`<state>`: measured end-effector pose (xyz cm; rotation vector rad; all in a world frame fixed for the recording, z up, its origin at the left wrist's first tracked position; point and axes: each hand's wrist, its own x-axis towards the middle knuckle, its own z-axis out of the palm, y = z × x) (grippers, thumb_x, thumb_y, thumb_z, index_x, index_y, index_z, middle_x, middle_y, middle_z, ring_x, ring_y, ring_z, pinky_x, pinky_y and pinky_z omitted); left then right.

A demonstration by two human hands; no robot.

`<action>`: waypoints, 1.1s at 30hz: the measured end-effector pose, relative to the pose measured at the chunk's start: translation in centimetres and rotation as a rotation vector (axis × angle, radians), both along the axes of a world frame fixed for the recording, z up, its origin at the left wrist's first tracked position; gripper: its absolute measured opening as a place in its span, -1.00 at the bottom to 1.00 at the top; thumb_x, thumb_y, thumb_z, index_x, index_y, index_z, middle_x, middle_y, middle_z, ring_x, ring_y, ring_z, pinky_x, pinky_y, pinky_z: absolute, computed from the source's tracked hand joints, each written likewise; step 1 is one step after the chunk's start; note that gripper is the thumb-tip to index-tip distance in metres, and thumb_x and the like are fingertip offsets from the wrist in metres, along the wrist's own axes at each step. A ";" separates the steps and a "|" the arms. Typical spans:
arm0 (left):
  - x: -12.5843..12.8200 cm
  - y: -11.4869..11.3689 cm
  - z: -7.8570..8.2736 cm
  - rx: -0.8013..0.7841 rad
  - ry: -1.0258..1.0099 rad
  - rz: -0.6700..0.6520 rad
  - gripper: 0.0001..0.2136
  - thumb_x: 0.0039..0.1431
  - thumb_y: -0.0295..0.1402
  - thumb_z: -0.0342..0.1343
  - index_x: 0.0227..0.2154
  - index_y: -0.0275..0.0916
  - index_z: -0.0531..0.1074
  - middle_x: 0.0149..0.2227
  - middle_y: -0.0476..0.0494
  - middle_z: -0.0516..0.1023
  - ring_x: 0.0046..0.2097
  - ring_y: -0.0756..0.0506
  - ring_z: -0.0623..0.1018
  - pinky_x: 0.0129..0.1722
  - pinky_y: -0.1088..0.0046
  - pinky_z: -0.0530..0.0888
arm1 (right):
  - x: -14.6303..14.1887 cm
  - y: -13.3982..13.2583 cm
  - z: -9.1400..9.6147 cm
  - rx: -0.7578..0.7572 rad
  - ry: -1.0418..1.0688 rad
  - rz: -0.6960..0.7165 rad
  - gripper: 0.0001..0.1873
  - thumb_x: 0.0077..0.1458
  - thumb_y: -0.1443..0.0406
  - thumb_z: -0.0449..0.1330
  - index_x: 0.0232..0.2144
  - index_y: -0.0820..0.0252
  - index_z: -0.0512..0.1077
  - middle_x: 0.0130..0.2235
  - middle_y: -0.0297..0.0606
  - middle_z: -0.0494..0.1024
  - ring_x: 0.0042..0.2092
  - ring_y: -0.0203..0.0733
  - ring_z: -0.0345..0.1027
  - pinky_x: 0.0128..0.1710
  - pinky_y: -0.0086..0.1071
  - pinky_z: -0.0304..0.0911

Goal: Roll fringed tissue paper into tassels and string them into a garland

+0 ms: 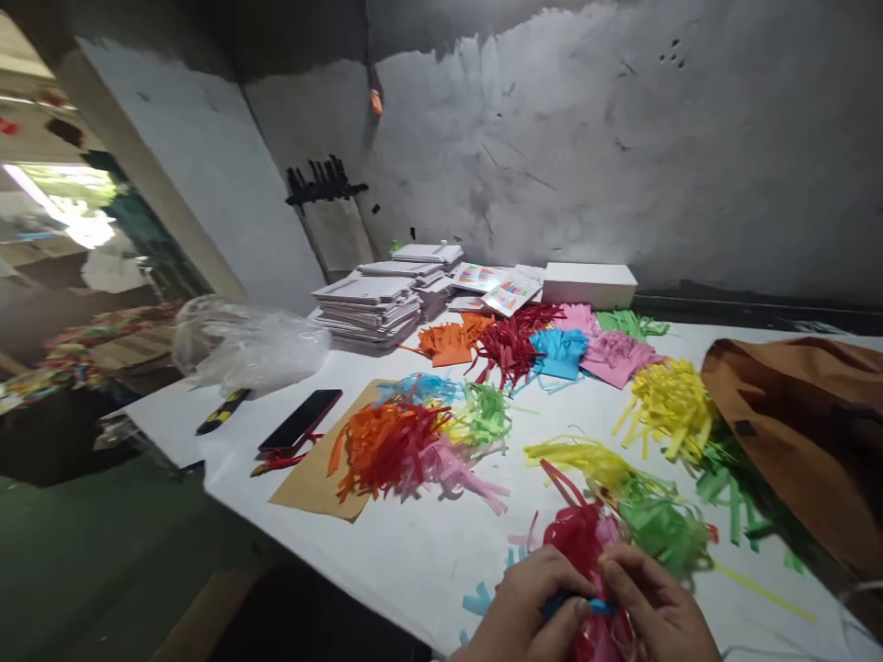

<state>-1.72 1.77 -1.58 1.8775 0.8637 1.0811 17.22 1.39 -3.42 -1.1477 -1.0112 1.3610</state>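
Observation:
Both my hands are at the bottom edge, close together over the white table (414,542). My left hand (521,607) and my right hand (655,607) have their fingers curled and pinch a bundle of red and pink paper strips (586,552) between them. A blue strip (586,604) crosses the bundle where the fingertips meet. Green and yellow fringed strips (641,506) lie right behind the bundle.
A mixed pile of coloured strips (407,441) lies on brown paper (310,478). Separate orange, red, blue, pink, green and yellow piles lie farther back. A black phone (300,420), a plastic bag (241,345), stacked white cards (372,308), a white box (589,284) and a brown bag (807,432) surround them.

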 end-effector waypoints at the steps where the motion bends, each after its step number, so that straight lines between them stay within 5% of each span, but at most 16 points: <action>1: 0.0 -0.2 0.4 -0.028 -0.010 -0.007 -0.70 0.36 -0.17 0.05 -0.17 -0.26 0.59 -0.29 -0.26 0.60 -0.23 -0.13 0.57 -0.19 0.39 0.45 | 0.0 -0.2 -0.1 -0.031 0.057 -0.003 -0.66 -0.05 0.01 0.44 -0.39 0.14 0.59 -0.38 -0.25 0.60 -0.33 -0.15 0.47 -0.30 -0.41 0.41; 8: 0.5 -1.0 1.4 -0.108 0.001 -0.025 -0.84 0.27 -0.28 0.18 -0.20 -0.23 0.57 -0.27 -0.20 0.58 -0.20 -0.13 0.55 -0.18 0.40 0.42 | -1.1 -0.9 0.9 -0.052 0.148 -0.139 -0.66 -0.11 0.05 0.48 -0.42 0.16 0.57 -0.41 -0.28 0.55 -0.36 -0.18 0.40 -0.33 -0.39 0.35; 15: 1.0 -0.9 1.5 0.013 -0.014 -0.007 -0.94 0.27 -0.42 0.16 -0.27 -0.21 0.53 -0.31 -0.14 0.57 -0.25 -0.08 0.54 -0.23 0.46 0.44 | -1.5 -1.5 2.4 0.159 -0.110 -0.100 -0.71 0.10 0.06 0.33 -0.46 0.15 0.53 -0.43 -0.30 0.49 -0.33 -0.19 0.35 -0.29 -0.42 0.26; 19: 1.0 -1.0 1.1 0.039 -0.114 0.031 -0.92 0.31 -0.41 0.13 -0.23 -0.17 0.53 -0.30 -0.12 0.56 -0.25 -0.07 0.54 -0.24 0.48 0.45 | -1.5 -1.5 2.5 0.146 -0.100 -0.034 -0.69 0.12 0.04 0.31 -0.46 0.14 0.53 -0.42 -0.31 0.50 -0.33 -0.21 0.37 -0.29 -0.43 0.26; 27: 1.1 -1.2 1.2 -0.235 -0.251 0.146 -0.81 0.24 -0.19 0.23 -0.31 -0.21 0.58 -0.31 -0.13 0.60 -0.25 -0.10 0.58 -0.20 0.45 0.50 | -1.4 -1.8 3.3 0.064 -0.084 -0.019 -0.59 0.11 -0.06 0.28 -0.24 0.12 0.64 -0.22 -0.15 0.64 -0.20 -0.08 0.51 -0.19 -0.34 0.38; 31: 1.1 -1.2 1.1 -0.354 -0.300 0.238 -0.77 0.18 -0.15 0.29 -0.32 -0.23 0.58 -0.29 -0.13 0.61 -0.23 -0.12 0.58 -0.19 0.43 0.51 | -2.0 -2.9 3.7 -0.030 0.056 -0.025 -0.50 0.11 -0.09 0.28 -0.11 0.15 0.60 -0.34 -0.20 0.63 -0.36 -0.15 0.50 -0.32 -0.36 0.38; 33: 1.1 -1.2 0.9 -0.350 -0.319 0.271 -0.75 0.15 -0.12 0.30 -0.34 -0.23 0.59 -0.31 -0.13 0.60 -0.25 -0.12 0.58 -0.22 0.44 0.51 | -2.2 -3.3 3.6 -0.049 0.098 -0.013 -0.53 0.05 -0.08 0.34 -0.20 0.17 0.60 -0.41 -0.23 0.60 -0.41 -0.17 0.49 -0.36 -0.37 0.37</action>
